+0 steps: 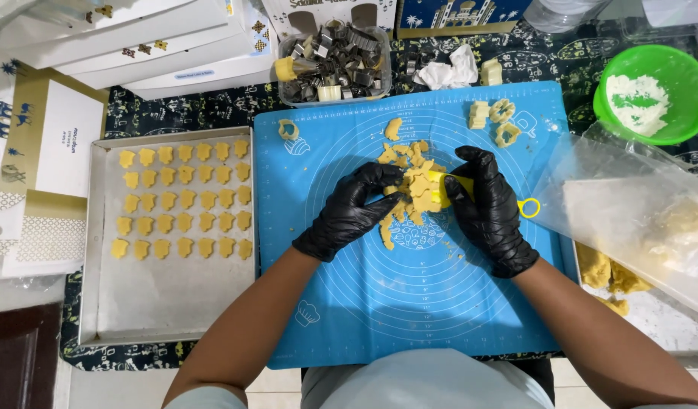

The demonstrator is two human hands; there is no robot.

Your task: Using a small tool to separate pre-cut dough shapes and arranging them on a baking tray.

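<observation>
Both my hands wear black gloves over a blue silicone baking mat (pixel 379 303). My right hand (pixel 489 208) grips a yellow scraper (pixel 528 207) whose blade is under a cut-out piece of yellow dough (pixel 421 188). My left hand (pixel 353 206) has its fingertips on that dough piece from the left. Loose dough scraps (pixel 398 151) lie around the hands on the mat. Three cut dough shapes (pixel 494 120) sit at the mat's top right.
A metal baking tray (pixel 167 303) at left holds rows of several cut cookies (pixel 184 198). A clear tub of metal cutters (pixel 334 64) stands behind the mat. A green bowl of flour (pixel 652 95) and a plastic bag (pixel 637 220) with dough lie right. White boxes (pixel 137 38) are stacked top left.
</observation>
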